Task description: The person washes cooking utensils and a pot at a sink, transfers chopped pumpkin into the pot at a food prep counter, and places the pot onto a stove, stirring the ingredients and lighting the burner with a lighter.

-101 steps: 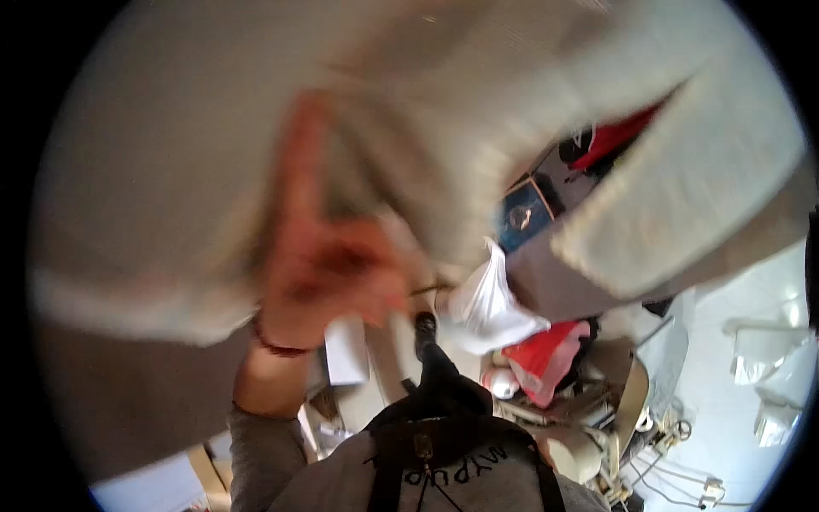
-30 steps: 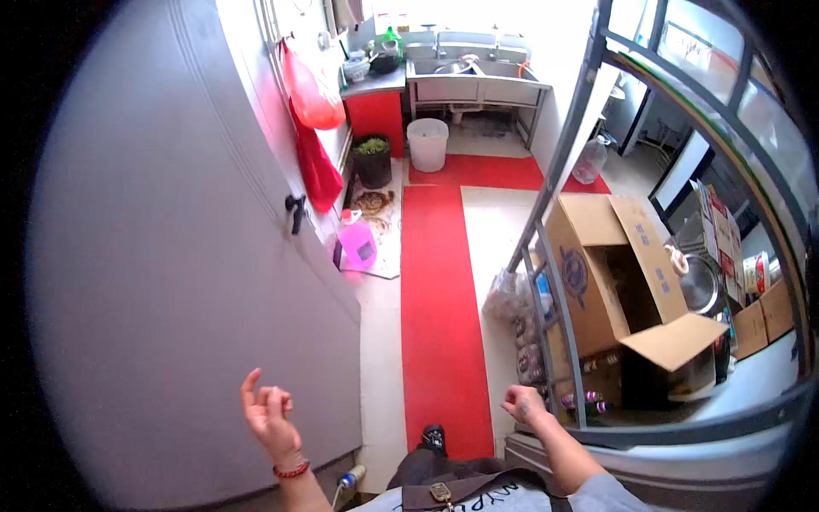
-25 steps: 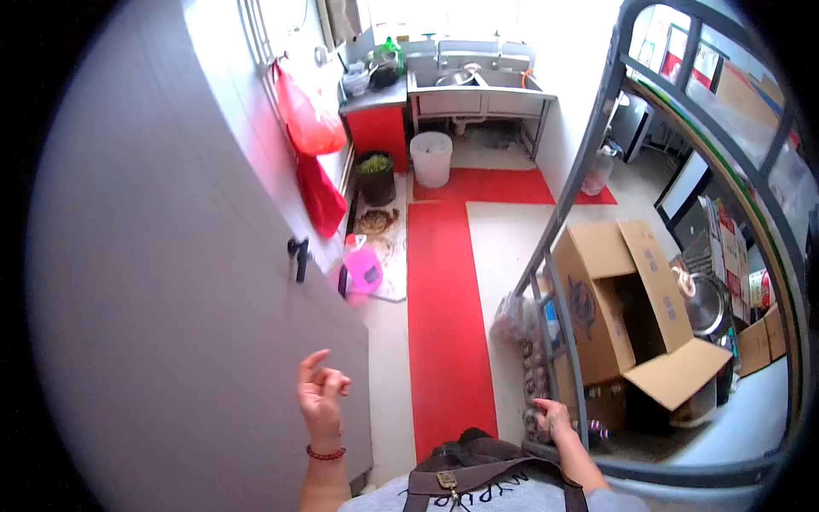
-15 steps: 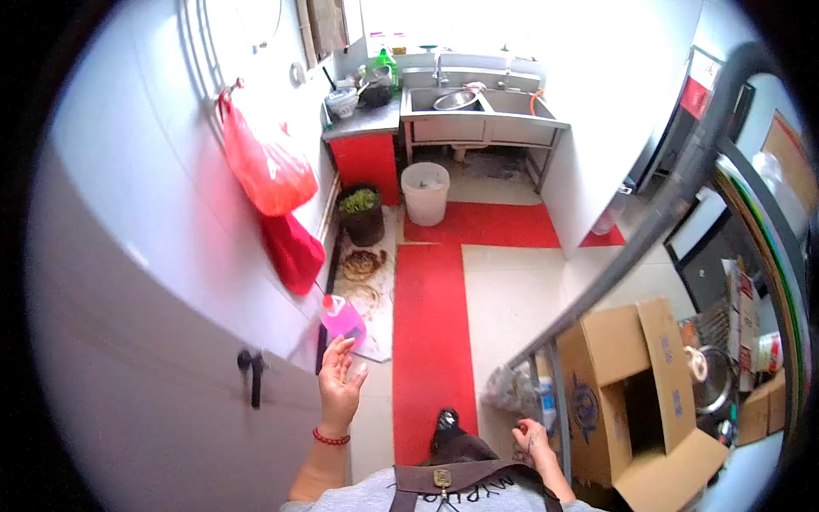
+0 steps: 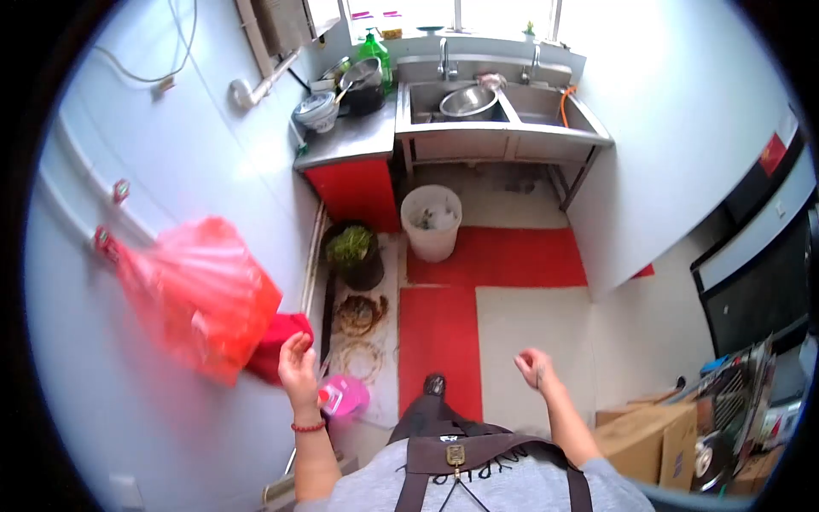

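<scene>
My left hand [image 5: 297,372], a red beaded bracelet on its wrist, is raised on the left with nothing in it and its fingers loosely apart. It is nearest to a dark red cloth [image 5: 275,348] on the wall and a jug of pink liquid [image 5: 347,396] on the floor. A red plastic bag [image 5: 200,294] hangs from a wall pipe beside it. Out in front on the right is my right hand [image 5: 534,368], its fingers curled in, holding nothing that I can see. Ahead stands a steel double sink [image 5: 503,141] with a metal basin [image 5: 468,101] in it.
A white bucket [image 5: 431,224] and a dark pot of greens [image 5: 354,254] stand on the floor before the sink. Red matting [image 5: 439,337] runs towards it. Bowls and pans crowd the steel counter [image 5: 354,136]. Cardboard boxes [image 5: 653,439] are at the lower right.
I have moved forward; sink, bucket and red bag appear closer. The pink jug now sits lower in view. The dark metal rail on the right has left view. My right hand has risen and come forward.
</scene>
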